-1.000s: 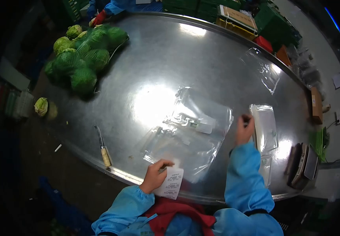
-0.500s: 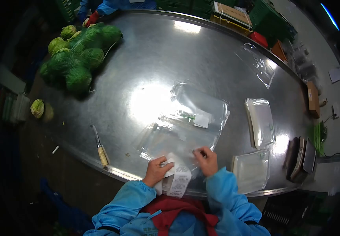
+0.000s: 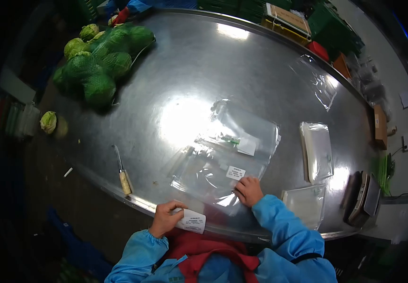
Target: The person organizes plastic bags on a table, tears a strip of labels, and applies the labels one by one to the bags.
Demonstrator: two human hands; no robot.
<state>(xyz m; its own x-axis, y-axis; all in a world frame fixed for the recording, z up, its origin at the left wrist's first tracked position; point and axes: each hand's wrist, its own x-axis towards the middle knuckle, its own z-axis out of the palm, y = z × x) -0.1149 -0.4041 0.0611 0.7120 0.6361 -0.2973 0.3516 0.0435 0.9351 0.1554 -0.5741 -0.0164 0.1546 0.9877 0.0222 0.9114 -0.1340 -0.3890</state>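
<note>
The head camera looks down at a shiny metal table [image 3: 204, 61]. The right hand [image 3: 248, 190] lies on a clear plastic bag [image 3: 213, 177], its fingers pressing down beside a small white sticker [image 3: 235, 172] on the bag; it grips nothing. The left hand [image 3: 165, 218], at 6 o'clock by the table edge, is closed on a strip of white labels [image 3: 192, 221]. A second clear bag [image 3: 244, 134] with a white label lies just above. At 3 o'clock sit two stacks of clear bags [image 3: 316, 151]. At 10 o'clock, a green net sack [image 3: 102, 66] holds round cabbages. At 8 o'clock lies a knife [image 3: 123, 173].
</note>
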